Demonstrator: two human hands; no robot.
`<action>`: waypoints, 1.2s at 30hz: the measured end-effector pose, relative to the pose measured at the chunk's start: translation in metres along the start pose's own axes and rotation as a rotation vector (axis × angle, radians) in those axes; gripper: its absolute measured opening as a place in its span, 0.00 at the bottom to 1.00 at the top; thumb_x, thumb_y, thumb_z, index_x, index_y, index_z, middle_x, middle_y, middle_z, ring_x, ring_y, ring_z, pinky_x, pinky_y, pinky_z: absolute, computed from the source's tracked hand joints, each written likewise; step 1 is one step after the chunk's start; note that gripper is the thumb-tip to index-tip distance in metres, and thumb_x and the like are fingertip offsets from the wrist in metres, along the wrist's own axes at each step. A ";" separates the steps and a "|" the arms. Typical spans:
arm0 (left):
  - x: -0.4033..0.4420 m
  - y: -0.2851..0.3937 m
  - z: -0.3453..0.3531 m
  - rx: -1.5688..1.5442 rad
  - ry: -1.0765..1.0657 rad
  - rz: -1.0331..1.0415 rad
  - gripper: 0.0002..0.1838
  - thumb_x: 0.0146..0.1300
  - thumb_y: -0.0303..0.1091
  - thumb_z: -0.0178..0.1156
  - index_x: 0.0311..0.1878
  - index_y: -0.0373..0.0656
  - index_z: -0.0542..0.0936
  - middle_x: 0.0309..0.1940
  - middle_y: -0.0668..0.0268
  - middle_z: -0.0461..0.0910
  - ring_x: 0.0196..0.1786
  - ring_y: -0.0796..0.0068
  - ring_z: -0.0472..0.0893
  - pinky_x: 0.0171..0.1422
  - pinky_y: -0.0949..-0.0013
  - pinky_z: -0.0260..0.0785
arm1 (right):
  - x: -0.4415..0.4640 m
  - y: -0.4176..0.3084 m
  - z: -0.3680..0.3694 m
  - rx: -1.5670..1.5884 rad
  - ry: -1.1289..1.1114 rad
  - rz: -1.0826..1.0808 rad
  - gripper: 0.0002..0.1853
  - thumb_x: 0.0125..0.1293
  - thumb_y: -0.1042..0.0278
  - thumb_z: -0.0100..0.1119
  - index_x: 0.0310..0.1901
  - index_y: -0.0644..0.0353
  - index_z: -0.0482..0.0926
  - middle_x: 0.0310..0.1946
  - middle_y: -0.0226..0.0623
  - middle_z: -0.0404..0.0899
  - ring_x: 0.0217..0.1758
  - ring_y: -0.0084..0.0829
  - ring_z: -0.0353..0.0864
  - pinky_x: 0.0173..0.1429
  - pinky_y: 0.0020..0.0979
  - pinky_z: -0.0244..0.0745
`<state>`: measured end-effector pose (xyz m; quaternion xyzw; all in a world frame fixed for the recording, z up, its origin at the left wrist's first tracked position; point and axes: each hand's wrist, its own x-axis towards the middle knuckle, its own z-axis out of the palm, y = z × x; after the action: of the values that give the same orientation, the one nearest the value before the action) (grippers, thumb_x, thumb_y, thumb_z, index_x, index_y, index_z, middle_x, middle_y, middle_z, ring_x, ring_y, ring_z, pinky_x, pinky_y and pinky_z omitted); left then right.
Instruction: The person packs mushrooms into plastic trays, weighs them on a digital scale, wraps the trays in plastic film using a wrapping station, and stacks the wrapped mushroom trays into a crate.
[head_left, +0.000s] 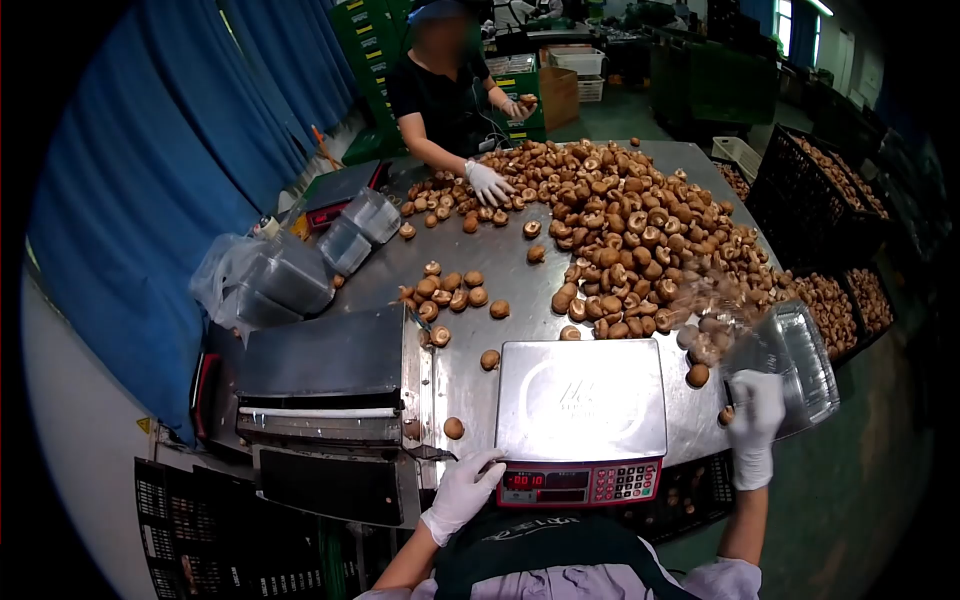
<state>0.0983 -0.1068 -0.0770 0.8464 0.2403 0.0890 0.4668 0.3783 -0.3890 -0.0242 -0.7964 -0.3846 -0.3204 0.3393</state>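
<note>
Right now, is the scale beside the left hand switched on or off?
On: the scale shows lit red digits on its front display, by the left hand.

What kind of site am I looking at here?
Probably a mushroom packing room: heaped mushrooms on a metal table, a digital scale, and stacked clear trays.

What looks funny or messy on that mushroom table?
One mushroom sits alone between the scale and the metal machine, away from the big pile. The scale's bare, yet its red display isn't all zeros, which seems odd.
</note>
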 end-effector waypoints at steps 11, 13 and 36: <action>0.005 -0.016 0.009 -0.077 0.163 -0.221 0.24 0.64 0.35 0.58 0.61 0.37 0.68 0.50 0.51 0.77 0.49 0.63 0.81 0.52 0.67 0.73 | -0.063 -0.054 0.109 0.283 -0.691 -0.175 0.11 0.55 0.63 0.64 0.38 0.56 0.78 0.37 0.30 0.80 0.38 0.35 0.77 0.40 0.33 0.75; 0.014 -0.049 0.018 -0.224 0.321 -0.230 0.23 0.64 0.34 0.58 0.62 0.40 0.69 0.46 0.59 0.80 0.47 0.71 0.80 0.53 0.73 0.70 | -0.055 -0.051 0.105 0.358 -0.682 -0.067 0.12 0.54 0.64 0.66 0.39 0.55 0.78 0.39 0.30 0.80 0.39 0.35 0.77 0.41 0.32 0.75; 0.184 -0.160 0.061 0.770 0.463 -0.244 0.29 0.56 0.44 0.55 0.60 0.43 0.69 0.63 0.55 0.65 0.59 0.61 0.66 0.53 0.57 0.60 | 0.106 -0.130 0.384 0.401 -0.958 -0.123 0.16 0.55 0.63 0.62 0.45 0.56 0.80 0.39 0.40 0.81 0.46 0.40 0.78 0.50 0.37 0.74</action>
<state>0.2289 0.0097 -0.2571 0.8815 0.4516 0.1242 0.0596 0.4194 0.0166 -0.1213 -0.7490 -0.5965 0.1407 0.2517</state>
